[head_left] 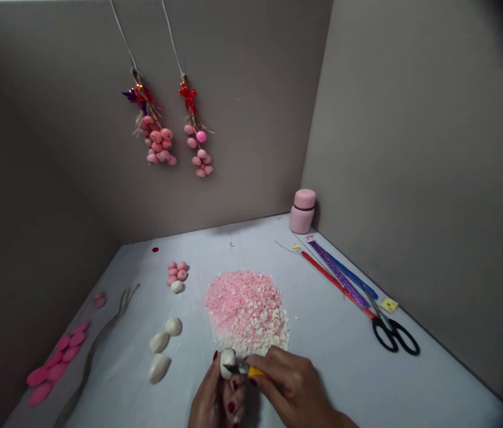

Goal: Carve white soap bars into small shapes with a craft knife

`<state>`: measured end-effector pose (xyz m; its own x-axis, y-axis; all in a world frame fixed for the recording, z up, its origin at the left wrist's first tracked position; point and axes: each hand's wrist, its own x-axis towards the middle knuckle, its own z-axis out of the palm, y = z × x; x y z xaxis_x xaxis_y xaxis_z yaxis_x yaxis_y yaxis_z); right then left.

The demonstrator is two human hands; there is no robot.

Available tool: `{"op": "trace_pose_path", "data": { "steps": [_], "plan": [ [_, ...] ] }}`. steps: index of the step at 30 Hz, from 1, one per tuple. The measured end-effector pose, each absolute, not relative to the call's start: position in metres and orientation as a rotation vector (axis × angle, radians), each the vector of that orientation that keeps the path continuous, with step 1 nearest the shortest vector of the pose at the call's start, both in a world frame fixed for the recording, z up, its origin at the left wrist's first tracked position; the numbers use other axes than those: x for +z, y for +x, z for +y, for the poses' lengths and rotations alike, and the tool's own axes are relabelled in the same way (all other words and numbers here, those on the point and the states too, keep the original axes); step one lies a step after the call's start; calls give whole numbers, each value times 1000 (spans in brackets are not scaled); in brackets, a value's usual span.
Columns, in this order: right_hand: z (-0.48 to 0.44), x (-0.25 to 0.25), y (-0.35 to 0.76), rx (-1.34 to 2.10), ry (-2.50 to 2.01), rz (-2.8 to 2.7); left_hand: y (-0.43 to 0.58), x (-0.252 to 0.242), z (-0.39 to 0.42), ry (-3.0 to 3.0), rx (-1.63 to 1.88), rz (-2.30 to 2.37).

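Low in the head view, my left hand grips a small white rounded piece, perhaps soap, between its fingers. My right hand is closed around a craft knife with a yellow handle. Its dark blade touches the near right side of the white piece. Just beyond both hands lies a heap of pink and white shavings. Several white uncarved-looking lumps rest to the left. Farther back is a cluster of small pink balls with one white ball beside it.
Pink oval pieces and a twine bundle lie at left. On the right are black-handled scissors, ribbons and a pink jar. Two strung pink bunches hang against the back wall.
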<state>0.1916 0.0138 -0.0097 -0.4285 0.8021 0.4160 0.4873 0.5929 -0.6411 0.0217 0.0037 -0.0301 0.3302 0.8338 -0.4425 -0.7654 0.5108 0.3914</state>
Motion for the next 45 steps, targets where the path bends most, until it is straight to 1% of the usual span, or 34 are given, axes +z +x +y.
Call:
{"op": "trace_pose_path", "data": {
  "steps": [3,8,12,17,21,26,36,45],
  "plan": [
    [13,-8,191,499,-1031,-2130,24,-33,1,142,1037,699],
    [10,-8,190,380,-1051,-2159,27,-33,-1,187,1180,829],
    [12,-8,191,282,-1085,-2148,29,-28,-2,224,1190,869],
    [20,-9,198,479,-1244,-1947,29,-24,-3,295,1167,836],
    [17,-9,195,556,-1117,-1938,25,-27,0,239,1124,782],
    [9,-5,186,500,-980,-2066,23,-34,-2,156,1074,760],
    [9,-6,185,299,-1020,-2096,21,-34,-1,66,1023,607],
    [9,-9,183,410,-1106,-2062,20,-34,-1,96,978,546]
  ]
}}
